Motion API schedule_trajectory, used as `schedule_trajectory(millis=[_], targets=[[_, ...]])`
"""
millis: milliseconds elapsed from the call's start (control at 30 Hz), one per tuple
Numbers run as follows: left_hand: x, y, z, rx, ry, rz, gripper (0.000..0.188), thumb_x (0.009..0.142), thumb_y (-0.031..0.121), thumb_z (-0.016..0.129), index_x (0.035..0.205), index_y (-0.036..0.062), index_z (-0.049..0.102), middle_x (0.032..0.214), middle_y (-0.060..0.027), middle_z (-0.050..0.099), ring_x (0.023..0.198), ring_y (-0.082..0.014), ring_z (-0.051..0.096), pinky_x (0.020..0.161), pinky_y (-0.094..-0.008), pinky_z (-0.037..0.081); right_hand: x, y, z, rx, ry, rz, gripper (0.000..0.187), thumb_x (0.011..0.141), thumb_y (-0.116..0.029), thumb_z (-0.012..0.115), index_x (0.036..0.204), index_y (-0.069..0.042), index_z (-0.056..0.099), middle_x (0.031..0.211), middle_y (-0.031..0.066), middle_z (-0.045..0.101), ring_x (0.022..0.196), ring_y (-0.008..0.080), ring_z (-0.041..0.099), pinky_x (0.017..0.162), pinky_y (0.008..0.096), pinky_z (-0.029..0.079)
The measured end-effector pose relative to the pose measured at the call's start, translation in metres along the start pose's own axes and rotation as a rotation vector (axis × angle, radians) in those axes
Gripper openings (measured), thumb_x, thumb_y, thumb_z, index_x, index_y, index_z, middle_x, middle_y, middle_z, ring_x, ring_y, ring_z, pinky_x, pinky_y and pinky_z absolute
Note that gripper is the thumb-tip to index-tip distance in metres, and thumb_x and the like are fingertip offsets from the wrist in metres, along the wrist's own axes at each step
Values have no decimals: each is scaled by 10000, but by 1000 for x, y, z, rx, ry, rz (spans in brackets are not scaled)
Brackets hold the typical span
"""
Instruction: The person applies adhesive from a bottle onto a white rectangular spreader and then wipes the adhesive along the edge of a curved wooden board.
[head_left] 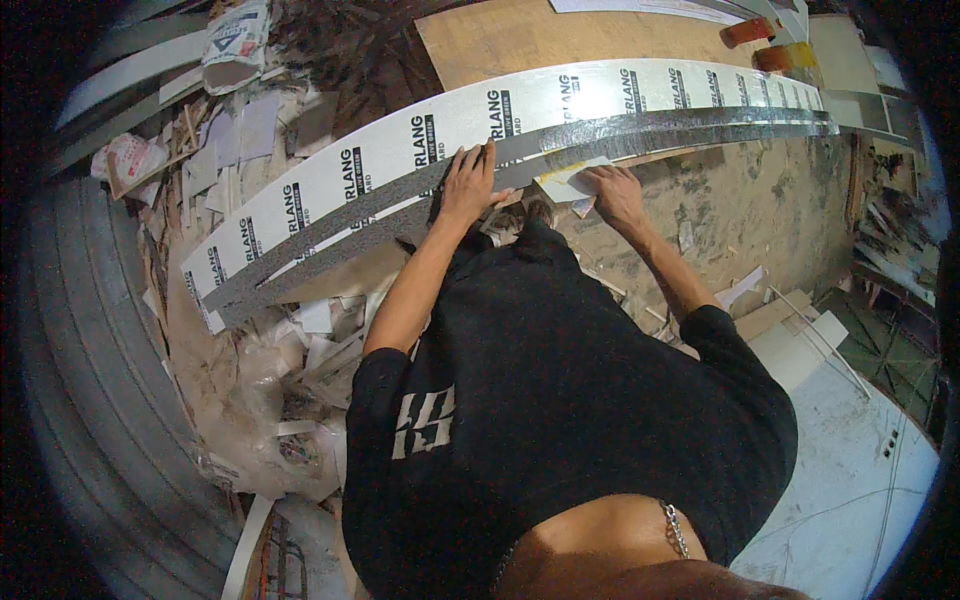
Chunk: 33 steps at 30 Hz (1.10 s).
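Observation:
A long board [355,165] spans the view in front of me, covered with printed white film and bearing dark grey strips [400,183] along its near side. My left hand [469,188] rests on the board's near half, fingers stretched over the grey strip and thumb out to the side. To its right, my right hand [615,196] grips a flat white piece [572,180] with a yellowish smear, between thumb and fingers. This piece lies at the board's near edge. Whether it touches the grey strip, I cannot tell.
Beyond the board lies a brown wooden sheet [560,42]. A red-orange container [747,32] and a yellowish one [785,57] stand at the far right. Scraps and crumpled plastic [265,385] litter the left floor, beside grey corrugated metal [100,400]. A pale panel [850,480] lies at right.

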<state>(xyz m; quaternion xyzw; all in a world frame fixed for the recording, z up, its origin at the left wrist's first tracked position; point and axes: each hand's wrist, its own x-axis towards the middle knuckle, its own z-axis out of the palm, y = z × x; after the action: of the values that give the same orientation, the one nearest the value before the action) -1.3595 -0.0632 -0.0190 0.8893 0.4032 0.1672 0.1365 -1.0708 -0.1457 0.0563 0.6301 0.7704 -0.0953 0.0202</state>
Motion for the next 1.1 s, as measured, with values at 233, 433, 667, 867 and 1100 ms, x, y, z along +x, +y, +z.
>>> schedule_trajectory(millis=[233, 433, 667, 867, 1100], targets=[[8, 0, 4, -69, 34, 3, 943, 719, 487, 810, 1399, -63, 459, 1280, -200, 600, 1235, -319, 532, 1068, -425, 430, -24, 0, -11, 118, -214, 338, 464, 795, -36, 555, 1202, -203, 702, 1017, 192, 709, 947, 384, 680, 823, 503, 531], [2, -6, 2, -188, 25, -54, 973, 702, 463, 837, 1447, -19, 438, 1189, -189, 632, 1187, -309, 557, 1013, -406, 473, -30, 1, -15, 487, 132, 387, 558, 724, 147, 517, 1182, -113, 703, 1088, 182, 712, 1022, 307, 689, 880, 344, 521], [2, 0, -6, -71, -29, -106, 1052, 696, 571, 806, 1475, 14, 372, 1342, -192, 492, 1269, -387, 443, 1092, -490, 374, -38, 4, -16, 697, 257, 430, 505, 746, 122, 552, 1176, -96, 703, 1078, 161, 723, 1027, 254, 697, 880, 306, 506], [3, -3, 1, -64, 47, -98, 964, 698, 599, 790, 1413, 42, 461, 1318, -155, 513, 1259, -351, 448, 1100, -493, 330, -36, 15, -20, 757, 238, 419, 529, 738, 106, 584, 1207, -115, 695, 1121, 166, 711, 1060, 291, 693, 896, 306, 506], [-3, -9, -1, -58, 42, -82, 795, 663, 501, 848, 1264, 59, 571, 1281, -139, 524, 1254, -324, 456, 1071, -487, 342, 0, -13, -24, 480, 268, 249, 551, 705, 25, 676, 1212, -190, 691, 1186, 106, 694, 1071, 319, 663, 906, 393, 533]])
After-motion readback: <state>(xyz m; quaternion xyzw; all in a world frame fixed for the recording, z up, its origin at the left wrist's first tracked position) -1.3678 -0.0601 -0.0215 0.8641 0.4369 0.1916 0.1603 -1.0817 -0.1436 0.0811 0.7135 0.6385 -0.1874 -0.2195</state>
